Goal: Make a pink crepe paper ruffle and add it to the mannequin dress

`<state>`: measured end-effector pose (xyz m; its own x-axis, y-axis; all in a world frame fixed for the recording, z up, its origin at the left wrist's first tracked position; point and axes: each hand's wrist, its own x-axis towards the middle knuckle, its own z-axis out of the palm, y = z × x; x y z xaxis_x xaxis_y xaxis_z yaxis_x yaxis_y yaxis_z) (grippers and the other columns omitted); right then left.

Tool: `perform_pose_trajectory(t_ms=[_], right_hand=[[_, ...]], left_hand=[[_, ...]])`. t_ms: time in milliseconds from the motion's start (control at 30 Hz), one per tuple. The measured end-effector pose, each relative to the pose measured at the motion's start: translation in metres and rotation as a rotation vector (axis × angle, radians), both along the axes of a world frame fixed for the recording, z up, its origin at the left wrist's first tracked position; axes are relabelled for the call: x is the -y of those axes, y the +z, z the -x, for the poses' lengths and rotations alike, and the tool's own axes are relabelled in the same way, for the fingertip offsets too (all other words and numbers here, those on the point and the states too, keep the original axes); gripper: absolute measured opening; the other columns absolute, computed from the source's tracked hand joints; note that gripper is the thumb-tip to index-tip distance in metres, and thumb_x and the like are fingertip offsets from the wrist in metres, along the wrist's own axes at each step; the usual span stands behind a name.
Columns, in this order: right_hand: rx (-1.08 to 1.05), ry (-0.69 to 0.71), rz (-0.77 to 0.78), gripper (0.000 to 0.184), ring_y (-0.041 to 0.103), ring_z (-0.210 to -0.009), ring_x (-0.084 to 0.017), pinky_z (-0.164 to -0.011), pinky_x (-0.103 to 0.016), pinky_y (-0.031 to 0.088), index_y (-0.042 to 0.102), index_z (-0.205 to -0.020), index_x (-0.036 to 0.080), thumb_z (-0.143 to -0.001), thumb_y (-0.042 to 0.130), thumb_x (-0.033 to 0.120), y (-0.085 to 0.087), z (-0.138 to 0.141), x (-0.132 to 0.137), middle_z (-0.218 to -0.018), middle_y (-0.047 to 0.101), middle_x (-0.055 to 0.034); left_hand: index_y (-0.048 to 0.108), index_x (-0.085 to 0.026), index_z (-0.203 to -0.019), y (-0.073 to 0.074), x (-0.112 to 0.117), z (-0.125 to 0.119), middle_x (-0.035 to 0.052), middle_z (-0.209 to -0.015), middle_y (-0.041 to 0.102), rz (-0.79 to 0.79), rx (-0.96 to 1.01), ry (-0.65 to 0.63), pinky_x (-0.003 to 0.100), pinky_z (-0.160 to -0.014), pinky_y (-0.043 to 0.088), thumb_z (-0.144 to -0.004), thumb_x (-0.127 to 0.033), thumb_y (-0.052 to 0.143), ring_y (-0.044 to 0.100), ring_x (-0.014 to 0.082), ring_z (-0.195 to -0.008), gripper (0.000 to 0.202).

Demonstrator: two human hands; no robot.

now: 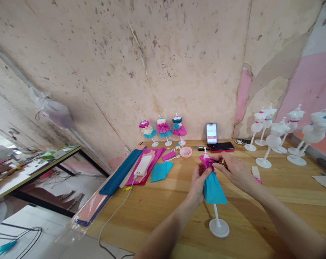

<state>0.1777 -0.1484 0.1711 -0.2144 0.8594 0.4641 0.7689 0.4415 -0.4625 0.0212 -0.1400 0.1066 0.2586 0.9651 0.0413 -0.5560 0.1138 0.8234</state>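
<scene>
A small white dress form [206,152] stands tilted over its round base [219,228]. It wears a magenta paper top [205,162] and a turquoise paper skirt [214,190]. My left hand [199,180] is closed around its waist, where top and skirt meet. In my right hand [231,167] are thin dark tweezers [213,161], their tips at the magenta paper on the chest. Part of the top is hidden behind my fingers.
Three dressed forms [164,128] line the wall; several bare white ones [274,138] stand at right. Coloured paper sheets [121,172], a white power bank [143,165] with a cable, turquoise squares [159,172], a pink bowl [186,152] and a propped phone [211,133] lie around.
</scene>
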Motion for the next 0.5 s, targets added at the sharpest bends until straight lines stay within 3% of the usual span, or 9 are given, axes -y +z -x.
perform_pose_trajectory(t_ms=[500], right_hand=[[-0.009, -0.026, 0.009, 0.033, 0.065, -0.083, -0.022, -0.070, -0.034, 0.047, 0.054, -0.103, 0.024, -0.094, 0.042, 0.053, 0.0017, 0.0031, 0.0036, -0.095, 0.069, -0.0055]], left_hand=[[0.057, -0.021, -0.108, 0.0026, 0.0015, -0.0006, 0.0053, -0.105, 0.063, -0.033, -0.016, 0.028, 0.032, -0.086, 0.047, -0.076, -0.038, 0.073, 0.062, 0.0174, -0.092, 0.039]])
